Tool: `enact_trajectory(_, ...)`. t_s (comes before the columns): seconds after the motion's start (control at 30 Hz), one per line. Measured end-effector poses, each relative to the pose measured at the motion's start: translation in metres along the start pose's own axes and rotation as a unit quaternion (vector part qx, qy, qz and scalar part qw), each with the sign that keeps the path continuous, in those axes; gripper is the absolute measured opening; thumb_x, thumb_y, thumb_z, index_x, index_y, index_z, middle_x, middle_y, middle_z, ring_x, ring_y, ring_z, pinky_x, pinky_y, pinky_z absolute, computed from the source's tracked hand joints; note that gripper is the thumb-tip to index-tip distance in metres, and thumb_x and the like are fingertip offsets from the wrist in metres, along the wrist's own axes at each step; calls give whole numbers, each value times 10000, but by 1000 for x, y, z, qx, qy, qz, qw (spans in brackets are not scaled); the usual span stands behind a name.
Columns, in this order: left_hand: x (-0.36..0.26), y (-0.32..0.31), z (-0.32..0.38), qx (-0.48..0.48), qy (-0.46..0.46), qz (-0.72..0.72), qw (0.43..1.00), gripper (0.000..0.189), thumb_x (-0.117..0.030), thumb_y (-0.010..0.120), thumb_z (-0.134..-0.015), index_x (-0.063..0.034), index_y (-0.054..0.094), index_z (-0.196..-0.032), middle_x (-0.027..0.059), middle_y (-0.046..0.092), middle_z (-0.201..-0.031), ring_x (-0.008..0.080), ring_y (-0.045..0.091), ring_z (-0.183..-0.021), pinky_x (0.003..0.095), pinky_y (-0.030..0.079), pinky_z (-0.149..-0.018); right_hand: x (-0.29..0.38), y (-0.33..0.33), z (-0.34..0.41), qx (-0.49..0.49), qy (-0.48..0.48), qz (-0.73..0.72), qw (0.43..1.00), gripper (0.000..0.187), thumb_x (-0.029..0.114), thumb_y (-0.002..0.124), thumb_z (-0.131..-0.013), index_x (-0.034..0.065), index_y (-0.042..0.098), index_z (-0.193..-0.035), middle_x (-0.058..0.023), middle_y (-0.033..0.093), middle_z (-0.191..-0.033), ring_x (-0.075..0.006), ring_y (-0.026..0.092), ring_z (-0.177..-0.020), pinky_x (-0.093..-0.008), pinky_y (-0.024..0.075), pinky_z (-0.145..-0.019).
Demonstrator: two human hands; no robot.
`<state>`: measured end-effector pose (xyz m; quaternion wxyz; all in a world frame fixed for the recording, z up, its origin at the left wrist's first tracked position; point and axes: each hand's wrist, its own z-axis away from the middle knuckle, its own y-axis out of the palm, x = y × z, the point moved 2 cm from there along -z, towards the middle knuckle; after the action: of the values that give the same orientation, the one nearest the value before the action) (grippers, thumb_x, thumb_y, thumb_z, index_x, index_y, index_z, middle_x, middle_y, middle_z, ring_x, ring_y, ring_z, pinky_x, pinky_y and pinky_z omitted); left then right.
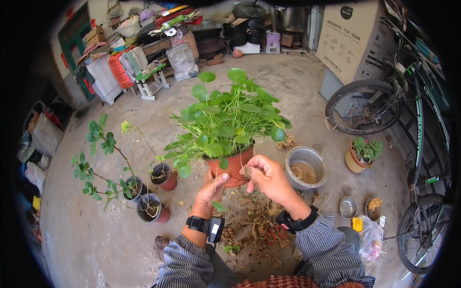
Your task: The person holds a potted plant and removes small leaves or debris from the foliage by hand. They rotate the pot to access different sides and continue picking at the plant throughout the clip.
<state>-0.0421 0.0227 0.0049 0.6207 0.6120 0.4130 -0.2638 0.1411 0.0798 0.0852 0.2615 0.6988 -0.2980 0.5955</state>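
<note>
A terracotta-coloured pot (232, 168) of pennywort (230, 111), with round green leaves on thin stems, is held up off the ground in front of me. My left hand (209, 192) grips the pot's lower left side, thumb on its wall. At the pot's right side, my right hand (270, 178) pinches a small withered leaf (247, 171) on a thin stem between thumb and fingertips. One green leaf (218, 206) dangles below the pot. On the floor underneath lie dry brown leaves (257, 219) and red-handled scissors (276, 235).
Several potted plants, one in a grey-rimmed pot (149, 207), stand at left. To the right are a metal pot (306, 167), a potted succulent (360, 154), small metal bowls (348, 207), a plastic bag (371, 237) and a bicycle (417, 126). A large cardboard box (349, 43) stands behind.
</note>
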Motion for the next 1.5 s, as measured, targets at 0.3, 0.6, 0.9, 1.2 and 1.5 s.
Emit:
enact_trajectory(0.3, 4, -4, 2, 13, 8, 44, 999, 689, -80, 668, -900, -53, 309, -1488, 126, 496, -1430, 295, 494, -1318, 481, 401, -1122, 3, -11, 2, 1, -9, 14, 1000, 62, 69, 612, -943, 13, 587, -935, 3, 590, -733, -40, 483, -560, -225, 383, -498)
enact_trajectory(0.6, 3, -4, 3, -16, -1, 38, 999, 802, -204, 795, -817, -24, 336, -1449, 111, 534, -1369, 239, 537, -1259, 397, 424, -1093, 16, -23, 5, 35, -65, 201, 977, 44, 94, 725, -873, 54, 715, -858, 39, 599, -835, -35, 553, -687, -220, 394, -548)
enact_trajectory(0.9, 2, -6, 3, 14, -1, 36, 999, 666, -123, 715, -864, -34, 367, -1424, 130, 575, -1318, 275, 584, -1198, 447, 490, -1019, 4, 9, 10, -56, -228, 343, 910, 142, 161, 768, -773, 92, 716, -885, -8, 622, -860, -197, 609, -808, -347, 373, -761)
enact_trajectory(1.2, -1, 2, 4, 1, 13, 31, 999, 817, -215, 792, -801, -27, 336, -1452, 113, 521, -1379, 256, 526, -1264, 426, 430, -1079, 11, 3, 10, -38, -224, 340, 912, 118, 143, 735, -805, 80, 676, -886, -83, 607, -806, -330, 620, -701, -425, 496, -613)
enact_trajectory(1.5, 0, 1, 4, 8, -1, 35, 999, 863, -198, 815, -764, -10, 331, -1453, 118, 513, -1381, 259, 496, -1292, 423, 388, -1114, 47, -34, -5, -74, -248, 385, 886, 160, 118, 740, -817, 41, 607, -860, -134, 642, -759, -320, 645, -681, -387, 484, -568)
